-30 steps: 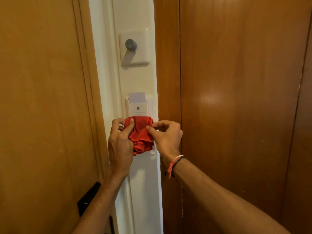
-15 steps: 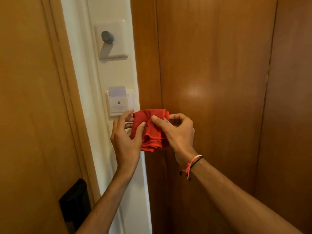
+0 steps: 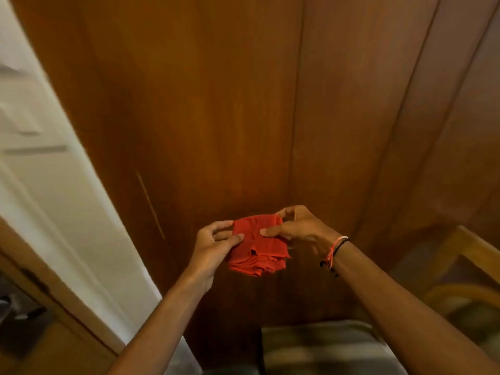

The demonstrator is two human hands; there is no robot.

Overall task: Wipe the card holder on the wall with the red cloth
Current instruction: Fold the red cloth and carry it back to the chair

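A folded red cloth [image 3: 257,247] hangs between both hands in front of dark wooden panelling. My left hand [image 3: 213,246] pinches its left edge with thumb and fingers. My right hand [image 3: 300,228], with string bands at the wrist, grips its upper right corner. The card holder [image 3: 19,128] shows only as a blurred white shape on the white wall strip at the far left, well away from the cloth.
Wooden wall panels [image 3: 216,104] fill the middle and right. A white wall strip [image 3: 54,185] runs down the left beside a wooden door frame [image 3: 40,293]. A wooden chair frame [image 3: 465,253] stands at the lower right, a grey cushion [image 3: 319,345] below.
The view has swung right and down. Both hands carried the cloth away from the card holder to the right, in front of the wood panels. The grip on the cloth is unchanged.
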